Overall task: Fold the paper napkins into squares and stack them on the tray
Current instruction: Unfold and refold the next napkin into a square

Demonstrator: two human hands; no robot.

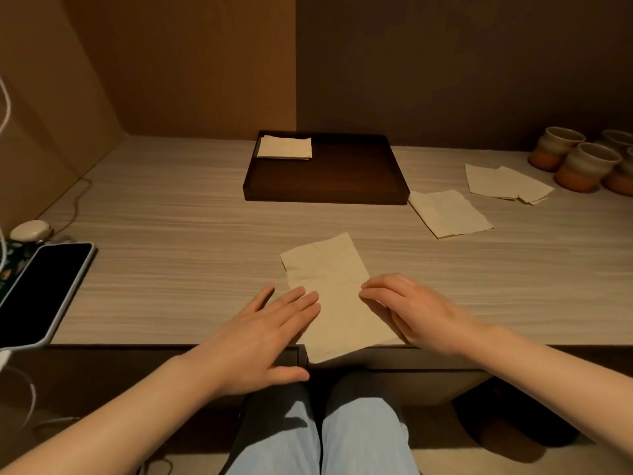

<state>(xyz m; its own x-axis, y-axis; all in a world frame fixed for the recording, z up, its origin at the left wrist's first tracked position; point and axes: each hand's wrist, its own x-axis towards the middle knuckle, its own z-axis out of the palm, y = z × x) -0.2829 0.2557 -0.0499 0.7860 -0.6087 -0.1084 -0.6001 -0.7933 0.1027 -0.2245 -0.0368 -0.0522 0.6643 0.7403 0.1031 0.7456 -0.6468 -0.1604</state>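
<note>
At far left on the bench [171, 214] lies a phone [44, 293]. My left hand [263, 334], fingers straight, presses the near napkin [337, 303]; it overhangs the near edge. My right hand [411, 306] rests curled at its right edge; pinch or touch, cannot tell. Risk: crooked fold if the sheet slides. Far centre, the tray [325, 197] holds one folded square [284, 147]; loose napkins [448, 214] wait right.
</note>
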